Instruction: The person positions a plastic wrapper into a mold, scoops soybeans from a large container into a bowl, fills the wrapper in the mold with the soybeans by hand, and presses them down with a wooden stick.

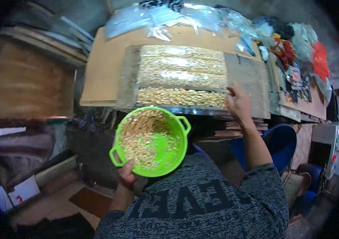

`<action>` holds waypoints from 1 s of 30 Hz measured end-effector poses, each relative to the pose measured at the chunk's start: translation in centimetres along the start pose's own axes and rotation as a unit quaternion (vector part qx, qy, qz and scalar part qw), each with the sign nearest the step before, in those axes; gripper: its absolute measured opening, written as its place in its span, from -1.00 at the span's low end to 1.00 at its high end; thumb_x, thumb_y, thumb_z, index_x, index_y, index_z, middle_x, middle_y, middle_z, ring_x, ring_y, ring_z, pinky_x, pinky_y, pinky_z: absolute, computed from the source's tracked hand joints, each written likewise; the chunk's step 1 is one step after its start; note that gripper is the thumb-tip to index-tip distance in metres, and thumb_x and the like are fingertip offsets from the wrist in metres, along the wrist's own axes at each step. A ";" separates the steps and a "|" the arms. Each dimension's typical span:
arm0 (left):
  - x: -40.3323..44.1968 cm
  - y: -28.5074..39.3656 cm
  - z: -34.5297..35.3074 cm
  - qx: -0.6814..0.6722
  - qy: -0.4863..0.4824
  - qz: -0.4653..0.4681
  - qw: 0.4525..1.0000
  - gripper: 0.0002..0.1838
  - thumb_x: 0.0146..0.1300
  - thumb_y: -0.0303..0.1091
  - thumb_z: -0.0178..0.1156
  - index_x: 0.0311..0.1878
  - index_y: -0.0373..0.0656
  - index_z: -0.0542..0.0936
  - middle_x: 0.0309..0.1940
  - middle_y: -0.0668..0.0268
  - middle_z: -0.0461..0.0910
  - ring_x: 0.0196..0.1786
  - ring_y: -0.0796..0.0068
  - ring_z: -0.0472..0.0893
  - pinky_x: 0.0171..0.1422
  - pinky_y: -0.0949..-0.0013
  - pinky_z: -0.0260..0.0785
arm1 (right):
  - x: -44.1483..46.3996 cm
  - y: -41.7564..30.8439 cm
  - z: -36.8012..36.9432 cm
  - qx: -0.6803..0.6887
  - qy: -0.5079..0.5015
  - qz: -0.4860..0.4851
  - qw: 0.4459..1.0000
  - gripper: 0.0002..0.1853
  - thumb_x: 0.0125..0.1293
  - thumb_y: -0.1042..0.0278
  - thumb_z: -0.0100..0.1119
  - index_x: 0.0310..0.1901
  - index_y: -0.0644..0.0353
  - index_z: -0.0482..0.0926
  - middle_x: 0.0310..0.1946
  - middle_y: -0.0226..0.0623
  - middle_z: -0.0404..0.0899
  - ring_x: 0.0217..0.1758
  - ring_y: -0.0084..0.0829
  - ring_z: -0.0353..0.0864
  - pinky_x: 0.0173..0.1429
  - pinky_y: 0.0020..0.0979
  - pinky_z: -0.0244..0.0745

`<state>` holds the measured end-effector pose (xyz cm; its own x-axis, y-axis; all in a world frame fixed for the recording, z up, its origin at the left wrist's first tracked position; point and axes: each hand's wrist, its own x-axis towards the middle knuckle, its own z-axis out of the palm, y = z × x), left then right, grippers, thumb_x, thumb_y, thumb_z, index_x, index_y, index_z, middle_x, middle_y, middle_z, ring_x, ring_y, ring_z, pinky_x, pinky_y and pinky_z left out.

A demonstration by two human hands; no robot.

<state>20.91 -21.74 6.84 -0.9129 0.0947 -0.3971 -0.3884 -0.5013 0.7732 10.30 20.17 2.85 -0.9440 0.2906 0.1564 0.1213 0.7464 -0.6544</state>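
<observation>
My left hand (127,174) grips the rim of a bright green plastic basin (182,148) with two loop handles, its thumb over the edge below the left handle. The basin is tilted and holds many small, pale tan pieces (139,139), like chopped nuts or chips; their kind is not clear. At the right end of the nearest row of similar pieces (181,97), my right hand (239,104) hovers with fingers bent and drawn together. What they may hold is too small to make out. Farther rows (181,63) look glossy, with thin dividers between them.
The rows lie on a grey board (249,79) over a wooden table (97,79). Clear plastic bags (165,18) line the far edge. Bags and small items crowd the right side table (313,101). A blue tub (283,143) stands below; a wooden panel (30,75) is at left.
</observation>
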 end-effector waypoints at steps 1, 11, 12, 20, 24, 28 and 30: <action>-0.3 0.0 -0.3 0.006 0.013 0.009 1.000 -0.29 0.19 -0.41 -0.02 0.46 -0.15 0.14 0.35 -0.07 0.29 0.34 -0.06 0.42 0.41 -0.10 0.36 | -0.1 -0.8 0.1 0.014 -0.008 -0.007 1.000 -0.70 0.20 0.49 0.14 -0.02 0.26 0.64 -0.17 -0.02 0.69 -0.14 -0.23 0.71 -0.01 -0.29 0.56; 0.7 -0.9 0.9 -0.042 -0.019 0.008 0.999 -0.26 0.21 -0.38 0.02 0.49 -0.15 0.10 0.36 -0.05 0.28 0.35 -0.03 0.42 0.43 -0.10 0.33 | -1.1 -3.1 2.3 0.113 0.005 0.028 0.993 -0.76 0.27 0.47 0.20 -0.04 0.30 0.62 -0.20 -0.14 0.69 -0.16 -0.37 0.67 -0.03 -0.42 0.52; 0.9 -0.7 1.1 -0.024 -0.020 0.028 0.999 -0.25 0.20 -0.37 0.03 0.50 -0.15 0.10 0.37 -0.05 0.28 0.35 -0.05 0.41 0.43 -0.12 0.33 | -1.3 -2.5 2.1 0.109 0.007 0.032 0.994 -0.76 0.27 0.47 0.20 -0.04 0.30 0.62 -0.20 -0.14 0.69 -0.16 -0.37 0.67 -0.03 -0.42 0.52; 0.5 -2.4 -1.1 0.102 0.001 0.043 0.994 -0.25 0.25 -0.43 -0.03 0.52 -0.13 0.01 0.35 -0.03 0.28 0.36 -0.04 0.40 0.44 -0.10 0.33 | -6.6 -10.8 1.9 0.491 -0.211 0.249 0.807 -0.73 0.41 0.38 0.13 0.08 0.27 0.55 -0.09 -0.38 0.60 -0.04 -0.49 0.60 0.02 -0.44 0.50; 0.4 -1.8 1.4 0.118 0.015 0.028 0.993 -0.11 0.14 -0.48 0.05 0.56 -0.14 -0.07 0.40 0.02 0.20 0.40 0.11 0.33 0.48 0.05 0.23 | -9.3 -15.2 4.8 0.593 -0.293 0.356 0.661 -0.53 0.48 0.20 0.10 0.29 0.30 0.37 0.11 -0.28 0.50 0.21 -0.39 0.48 0.24 -0.34 0.41; 1.0 -1.1 4.1 0.169 -0.035 0.140 0.975 -0.05 0.07 -0.45 0.09 0.56 -0.23 -0.10 0.45 0.02 0.09 0.48 0.13 0.20 0.53 0.09 0.12 | -10.2 -15.4 10.1 0.590 -0.242 0.422 0.644 -0.47 0.52 0.13 0.02 0.36 0.27 0.27 0.24 -0.28 0.39 0.30 -0.37 0.39 0.31 -0.30 0.35; 0.9 -2.5 2.6 0.235 -0.023 0.149 0.960 -0.06 0.04 -0.41 0.14 0.53 -0.28 -0.01 0.47 -0.03 0.05 0.53 0.08 0.10 0.56 0.06 0.03 | -10.5 -15.7 12.0 0.594 -0.190 0.428 0.654 -0.52 0.53 0.11 -0.01 0.32 0.26 0.33 0.17 -0.30 0.44 0.18 -0.43 0.41 0.26 -0.33 0.34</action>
<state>20.69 -18.19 5.81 -0.9928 0.0507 -0.1087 -0.1121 -0.0698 0.9912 14.57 -1.82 2.61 -0.7221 -0.0405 -0.6906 0.5440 -0.6500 -0.5307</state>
